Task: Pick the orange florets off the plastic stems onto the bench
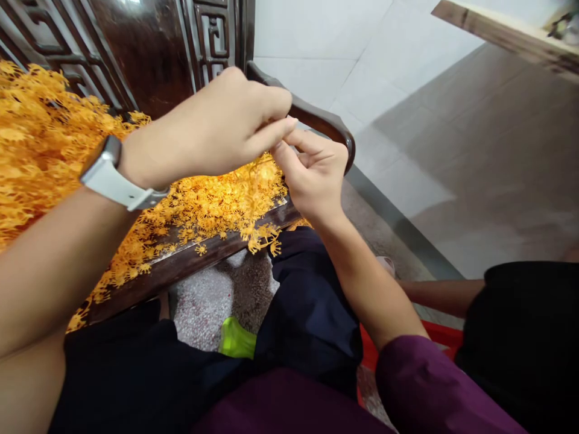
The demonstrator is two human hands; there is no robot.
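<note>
My left hand (217, 129), with a watch on its wrist, is closed in a pinch, its thumb and finger meeting the fingertips of my right hand (316, 175). The right hand pinches too, thumb against forefinger. From between them, thin stems of an orange-yellow plastic flower sprig (260, 187) run down, and its small spiky blossoms hang over the bench edge. The exact pinch point is hidden by the fingers. Beneath and to the left, a large heap of the same plastic flowers (40, 157) covers the seat of a dark wooden bench (199, 259).
A curved armrest (323, 123) rises behind my right hand, beside a tiled wall (407, 150). A wooden board edge (497, 39) juts in at upper right. A lime-green object (235, 339) is on the speckled floor between my legs. Another person in black (520, 337) is at right, near something red (441, 337).
</note>
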